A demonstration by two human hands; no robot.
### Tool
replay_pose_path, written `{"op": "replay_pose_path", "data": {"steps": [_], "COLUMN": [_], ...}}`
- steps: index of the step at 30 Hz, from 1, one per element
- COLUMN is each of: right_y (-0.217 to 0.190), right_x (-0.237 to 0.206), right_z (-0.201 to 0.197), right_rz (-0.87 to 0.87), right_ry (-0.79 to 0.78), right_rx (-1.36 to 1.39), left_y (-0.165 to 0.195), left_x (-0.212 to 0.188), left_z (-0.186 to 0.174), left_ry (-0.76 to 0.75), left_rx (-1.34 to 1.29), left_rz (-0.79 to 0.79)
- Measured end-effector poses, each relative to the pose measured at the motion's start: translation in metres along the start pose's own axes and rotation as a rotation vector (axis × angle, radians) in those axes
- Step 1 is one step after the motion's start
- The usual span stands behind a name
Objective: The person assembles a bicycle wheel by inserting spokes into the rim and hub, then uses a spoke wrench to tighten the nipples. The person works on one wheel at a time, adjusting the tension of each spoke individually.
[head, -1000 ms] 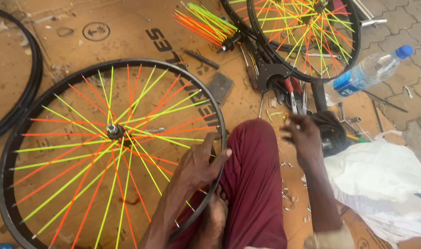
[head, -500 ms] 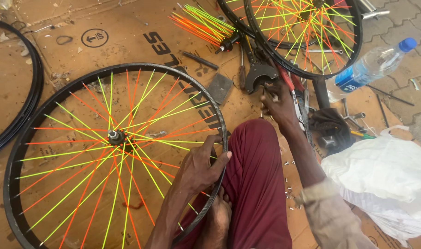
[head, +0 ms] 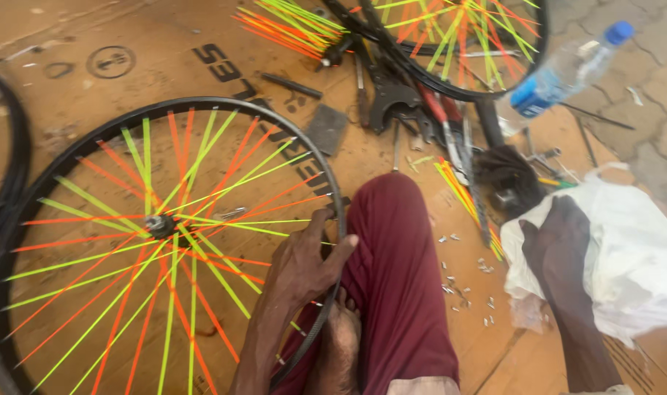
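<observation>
Bicycle wheel [head: 158,227] with orange and green spokes lay flat on the cardboard [head: 70,88], where we gripped its black rim at our knee with our left hand [head: 304,260], while our right hand [head: 560,241] rested open on a white plastic bag [head: 626,241].

Bare forearms, maroon trousers [head: 399,292] (pale shirt hem [head: 421,385] showing).

Open-air bicycle repair workspace: flattened brown cardboard sheet [head: 129,44] over grey paving stones [head: 651,95], black-rimmed wheels with neon spokes [head: 158,227], metal hand tools [head: 392,95] at top centre.
</observation>
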State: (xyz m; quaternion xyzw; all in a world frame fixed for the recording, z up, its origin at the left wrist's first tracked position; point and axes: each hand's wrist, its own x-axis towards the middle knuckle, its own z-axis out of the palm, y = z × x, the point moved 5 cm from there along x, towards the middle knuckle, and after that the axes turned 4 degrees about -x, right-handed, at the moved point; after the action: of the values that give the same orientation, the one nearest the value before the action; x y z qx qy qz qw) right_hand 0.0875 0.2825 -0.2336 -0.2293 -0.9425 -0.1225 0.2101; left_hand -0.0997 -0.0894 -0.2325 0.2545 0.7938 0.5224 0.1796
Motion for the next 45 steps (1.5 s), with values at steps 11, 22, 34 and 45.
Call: {"op": "replay_pose_path", "data": {"steps": [11, 22, 34, 45], "right_y": [0.003, -0.076, -0.113, -0.019], "right_x": [0.050, 0.043, -0.061, -0.084], "right_z": [0.104, 0.195, 0.169, 0.188], "right_rz": [0.181, 0.296, 0.422, 0.959], "right_ry": [-0.385, -0.384, -0.080, 0.518], "right_rx": [-0.166, 0.139, 0.441, 1.580], "left_y": [-0.048, -0.141, -0.187, -0.219], "left_x": [0.043, -0.009, -0.032, -0.043], "left_z": [-0.003, 0.008, 0.009, 0.002], "left_ry": [-0.085, -0.111, -0.096, -0.070], "left_rx": [0.033, 0.035, 0.021, 0.039], "left_rz": [-0.203, -0.270, -0.252, -0.195]}}
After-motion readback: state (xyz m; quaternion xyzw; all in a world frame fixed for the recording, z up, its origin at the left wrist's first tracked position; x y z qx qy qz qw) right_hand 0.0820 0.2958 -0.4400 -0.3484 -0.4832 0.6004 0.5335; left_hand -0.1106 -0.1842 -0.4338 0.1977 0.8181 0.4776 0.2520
